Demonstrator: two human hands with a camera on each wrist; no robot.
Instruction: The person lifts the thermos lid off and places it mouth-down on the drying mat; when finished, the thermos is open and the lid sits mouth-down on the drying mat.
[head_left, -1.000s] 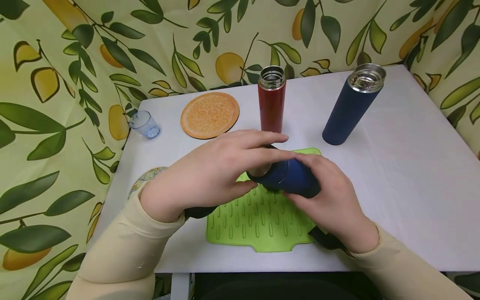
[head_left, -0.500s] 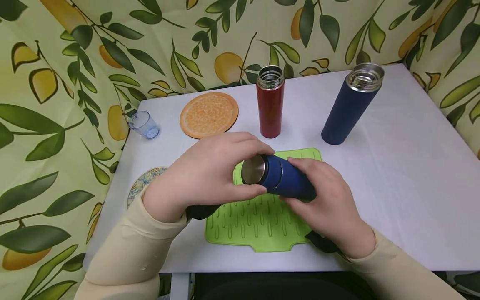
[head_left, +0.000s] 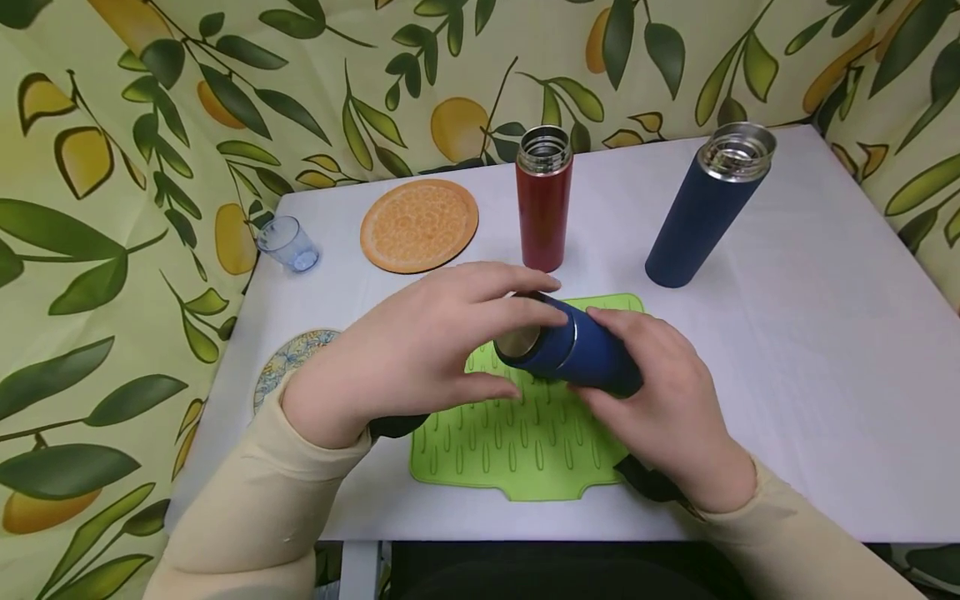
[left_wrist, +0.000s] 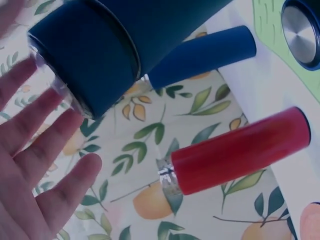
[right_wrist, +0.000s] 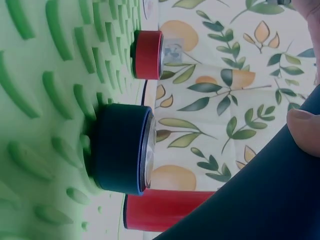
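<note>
My right hand (head_left: 667,400) grips a navy blue thermos (head_left: 603,358) around its lower body, tilted with its lid (head_left: 552,346) toward the left. The lid has a steel top, and a thin bright seam shows between it and the body. My left hand (head_left: 427,346) is spread at the lid end, thumb apart from the fingers, fingertips (left_wrist: 70,120) right at the lid's edge. On the green ridged mat (head_left: 510,454) beneath stand a blue lid (right_wrist: 120,147) and a red lid (right_wrist: 148,55), both hidden from the head view.
Behind the mat stands an uncapped red thermos (head_left: 543,217); to its right is an uncapped dark blue thermos (head_left: 697,225). An orange round mat (head_left: 418,225) and a clear blue glass (head_left: 288,244) lie back left. A patterned plate (head_left: 281,367) is partly behind my left arm.
Half a second ago my left thumb and fingers held the lid; now they have spread off it. The right hand keeps its grip, and the thermos has shifted slightly right.
</note>
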